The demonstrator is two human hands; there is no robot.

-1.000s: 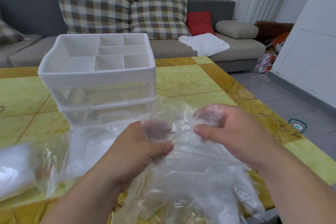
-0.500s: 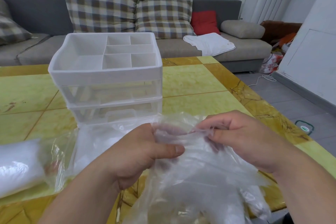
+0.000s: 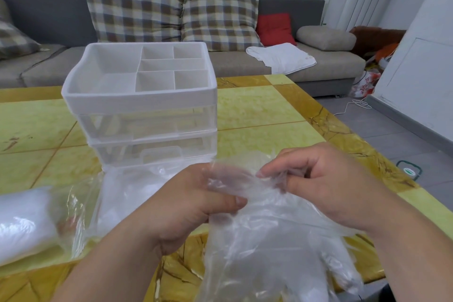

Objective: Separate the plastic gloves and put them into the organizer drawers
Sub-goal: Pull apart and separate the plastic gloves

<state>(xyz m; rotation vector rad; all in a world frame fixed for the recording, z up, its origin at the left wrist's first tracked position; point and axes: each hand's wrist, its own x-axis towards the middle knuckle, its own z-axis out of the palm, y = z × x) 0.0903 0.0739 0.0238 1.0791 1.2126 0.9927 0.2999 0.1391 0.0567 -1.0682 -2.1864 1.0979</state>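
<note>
Left hand (image 3: 186, 206) and right hand (image 3: 326, 186) pinch plastic gloves (image 3: 264, 240) at top (rest hangs below).

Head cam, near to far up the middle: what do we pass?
Crumpled clear plastic gloves, pinched by left hand and right hand → white plastic organizer with clear drawers → grey fabric sofa with brown checked cushions.

There is just one camera (it sits on the person's head). It looks forward and down at the tabletop (image 3: 257, 110), very close to the left hand (image 3: 186, 206) and right hand (image 3: 326, 184), facing the sofa (image 3: 49, 14) behind.
</note>
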